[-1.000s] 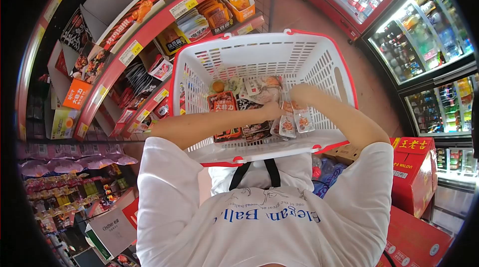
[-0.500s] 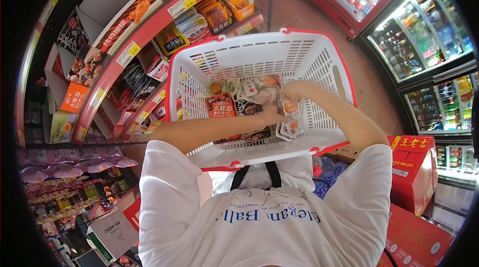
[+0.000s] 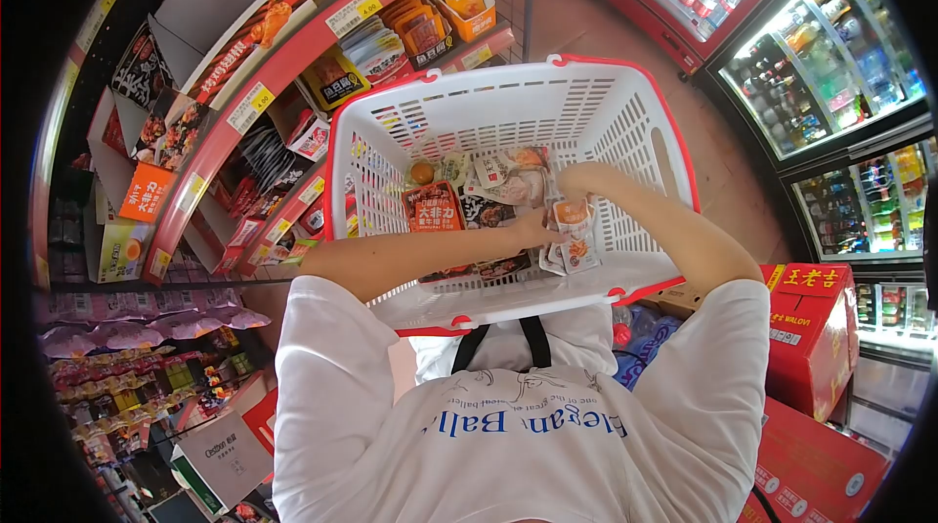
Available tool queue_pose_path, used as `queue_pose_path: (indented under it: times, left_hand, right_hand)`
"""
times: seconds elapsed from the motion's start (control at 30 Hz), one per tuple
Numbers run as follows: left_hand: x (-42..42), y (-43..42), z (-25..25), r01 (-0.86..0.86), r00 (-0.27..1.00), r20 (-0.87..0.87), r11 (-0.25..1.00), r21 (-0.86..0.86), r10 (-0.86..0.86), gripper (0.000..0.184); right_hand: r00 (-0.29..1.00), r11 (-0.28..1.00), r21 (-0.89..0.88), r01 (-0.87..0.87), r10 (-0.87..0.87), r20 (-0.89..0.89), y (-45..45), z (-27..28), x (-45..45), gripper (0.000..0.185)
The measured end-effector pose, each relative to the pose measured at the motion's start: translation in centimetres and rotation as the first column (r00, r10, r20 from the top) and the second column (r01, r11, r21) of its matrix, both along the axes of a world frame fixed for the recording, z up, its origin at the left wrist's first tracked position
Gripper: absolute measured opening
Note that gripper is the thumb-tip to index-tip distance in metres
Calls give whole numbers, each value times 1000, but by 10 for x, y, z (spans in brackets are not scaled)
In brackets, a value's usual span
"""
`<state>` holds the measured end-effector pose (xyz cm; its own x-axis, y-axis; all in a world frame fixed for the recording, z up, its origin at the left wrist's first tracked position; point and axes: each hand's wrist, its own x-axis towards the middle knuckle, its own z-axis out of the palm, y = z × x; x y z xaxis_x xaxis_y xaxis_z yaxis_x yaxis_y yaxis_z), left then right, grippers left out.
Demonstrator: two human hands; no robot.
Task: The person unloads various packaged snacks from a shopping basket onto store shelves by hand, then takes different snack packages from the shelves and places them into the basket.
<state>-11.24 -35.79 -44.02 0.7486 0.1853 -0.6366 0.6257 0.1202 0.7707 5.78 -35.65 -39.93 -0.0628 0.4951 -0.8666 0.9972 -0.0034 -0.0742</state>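
Note:
A white basket with a red rim (image 3: 489, 83) stands in front of my body. Inside it my left hand (image 3: 532, 233) and my right hand (image 3: 578, 181) are closed at the edges of small white snack packets (image 3: 575, 230) on the basket's right side. Fingertips of both are partly hidden. Left of the hands lie a red-and-black snack pack (image 3: 433, 207), a pale packet (image 3: 511, 174) and a small orange round item (image 3: 422, 173). Dark packs (image 3: 484, 212) lie partly under my left forearm.
Shelves (image 3: 337, 24) of snack packets curve along the left. Lit drink coolers (image 3: 821, 54) stand at the right, with a red carton (image 3: 809, 332) below them. Purple bags (image 3: 127, 335) hang at lower left. Pinkish floor (image 3: 576, 24) shows beyond the basket.
The small white packets, spread apart a second ago, now lie closer together between my hands. My right hand has moved slightly left, and the basket has shifted slightly left in view.

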Motion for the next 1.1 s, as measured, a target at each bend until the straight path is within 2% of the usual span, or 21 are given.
queue_pose_path:
  times: [0.03, 0.07, 0.1, 0.17, 0.23, 0.3, 0.37, 0.43, 0.5, 0.57, 0.6, 0.63, 0.67, 0.73, 0.8, 0.83, 0.87, 0.93, 1.0, 1.07, 1.1]
  left_hand:
    - [-1, -1, 6, 1, 1000, -1, 1000, 1, -1, 76]
    - [-4, -4, 11, -54, 998, 26, 999, 6, 53, 69]
    - [-6, -5, 18, -109, 993, 53, 994, 9, 108, 63]
    - [-9, -4, 27, -99, 991, 82, 994, -47, 103, 58]
    - [-10, -5, 24, -86, 989, 111, 991, -103, 97, 52]
    - [-10, -6, 15, -146, 982, 111, 987, -60, 152, 43]
    - [-10, -6, 6, -137, 982, 122, 990, -45, 141, 45]
    - [-9, -7, -6, -127, 982, 137, 991, -28, 130, 47]
    - [-8, -9, -13, -225, 968, 119, 974, 28, 220, 54]
    - [-8, -9, 12, -210, 974, 95, 978, 18, 207, 60]
    - [-8, -9, 22, -190, 980, 68, 982, 2, 189, 65]
    - [-9, -10, 11, -209, 975, 77, 978, 18, 207, 65]
    - [-9, -13, -3, -241, 962, 148, 969, 50, 232, 67]
    - [-8, -25, -11, -293, 936, 229, 952, 92, 266, 68]
    - [-9, -34, -2, -407, 897, 325, 848, 340, 300, 69]
    - [-12, -32, 17, -420, 891, 332, 839, 347, 308, 69]
    - [-13, -33, 37, -433, 876, 329, 876, 213, 353, 68]
    - [-15, -32, 76, -454, 833, 321, 888, -70, 451, 65]
    - [-9, -25, 70, -488, 811, 347, 872, -41, 471, 63]
    - [-8, -18, 75, -519, 792, 369, 855, -14, 486, 62]
    - [-8, -13, 90, -549, 738, 444, 835, -40, 508, 60]
  right_hand:
    - [994, 993, 47, -107, 108, -16, 0, -1, 0, 35]
    - [994, 993, 46, -106, 107, -18, 2, -2, 0, 35]
    - [996, 998, 47, -48, 52, -73, 6, -3, 2, 37]
    - [992, 999, 45, 9, -4, -128, 9, -3, 8, 39]
    - [886, 945, 110, 307, -242, -395, 7, 21, 11, 23]
    - [893, 952, 111, 286, -222, -392, 10, 21, 12, 25]
    - [899, 958, 113, 264, -202, -388, 12, 16, 12, 27]
    - [937, 980, 146, 133, -77, -339, 13, 8, 11, 58]
    - [922, 973, 139, 183, -120, -368, 4, 18, 9, 62]
    - [907, 967, 142, 213, -141, -398, 2, 21, 1, 65]
    - [933, 991, 30, 133, -114, -342, 7, 15, -1, 67]
    - [956, 995, -84, 56, -78, -284, 10, 15, -2, 70]
    - [959, 997, -67, 36, -53, -280, 10, 16, -1, 70]
    - [880, 998, -29, 61, -67, -471, 5, 24, 4, 74]
    - [868, 996, 74, 40, 3, -497, 3, 37, 7, 69]
    - [849, 987, 158, 39, 50, -526, 4, 53, 2, 64]
    - [868, 997, -2, 76, -67, -492, 8, 71, -3, 59]
    - [856, 996, -1, 86, -75, -511, 10, 98, -7, 58]
    - [843, 995, -3, 99, -86, -531, 15, 123, -9, 56]
    - [839, 989, 20, 147, -114, -532, 20, 147, -12, 67]
    - [842, 989, 28, 145, -109, -528, 22, 152, -13, 67]
